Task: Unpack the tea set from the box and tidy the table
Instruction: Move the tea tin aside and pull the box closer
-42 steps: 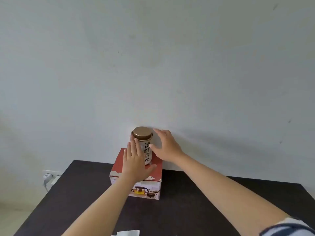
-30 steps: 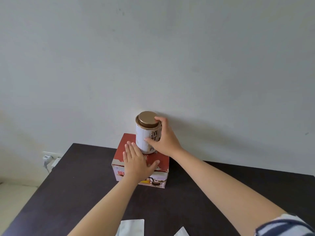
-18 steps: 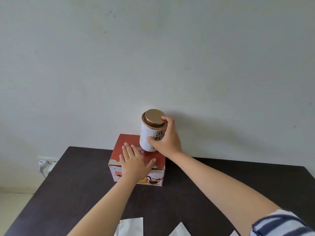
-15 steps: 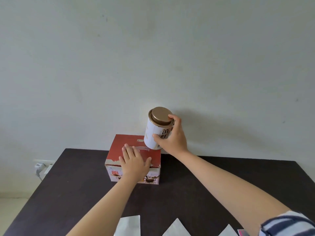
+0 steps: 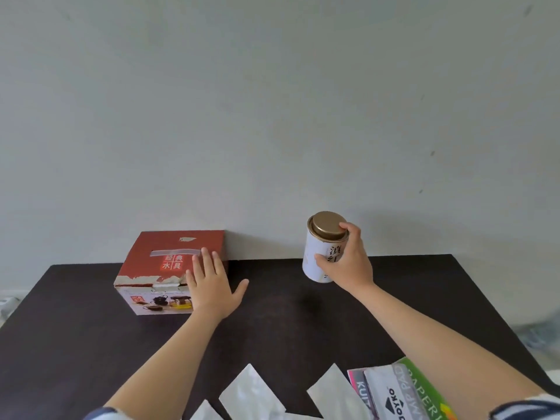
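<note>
On the table, the box stands at your left against the wall, with the tin well to its right. Papers and packets lie along the near edge before you.

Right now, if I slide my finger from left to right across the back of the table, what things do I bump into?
red box → left hand resting on the box's right end → tea tin → right hand gripping the tin
</note>
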{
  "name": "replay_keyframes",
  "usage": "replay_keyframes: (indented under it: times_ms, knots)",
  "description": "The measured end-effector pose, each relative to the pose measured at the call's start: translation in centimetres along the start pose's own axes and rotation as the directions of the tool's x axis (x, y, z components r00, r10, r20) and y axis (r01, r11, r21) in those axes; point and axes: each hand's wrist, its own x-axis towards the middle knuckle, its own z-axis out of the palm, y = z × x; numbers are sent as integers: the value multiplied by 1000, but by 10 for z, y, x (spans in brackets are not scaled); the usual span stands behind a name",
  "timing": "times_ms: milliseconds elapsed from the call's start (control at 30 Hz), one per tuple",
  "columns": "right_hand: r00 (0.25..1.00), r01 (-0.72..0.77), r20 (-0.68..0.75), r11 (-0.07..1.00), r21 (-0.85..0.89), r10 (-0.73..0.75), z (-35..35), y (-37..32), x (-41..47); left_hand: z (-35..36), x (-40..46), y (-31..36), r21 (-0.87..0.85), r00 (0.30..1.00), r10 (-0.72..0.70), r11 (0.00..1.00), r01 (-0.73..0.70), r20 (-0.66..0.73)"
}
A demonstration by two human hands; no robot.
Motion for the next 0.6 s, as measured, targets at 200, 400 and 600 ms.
replay_keyframes:
  times_ms: [200,400,600]
  knots:
    - [985,-167,-41,986,-11,167,-19,76,12,8,1,2,46,999,-41,998,42,-36]
    - [949,-285,-134,958,34,287,-32,128,35,13,-1,9,112,994,-79,990,88,-80]
    - [911,-355,-204,934,51,358,-49,166,47,15,0,12,115,991,-94,988,105,-98]
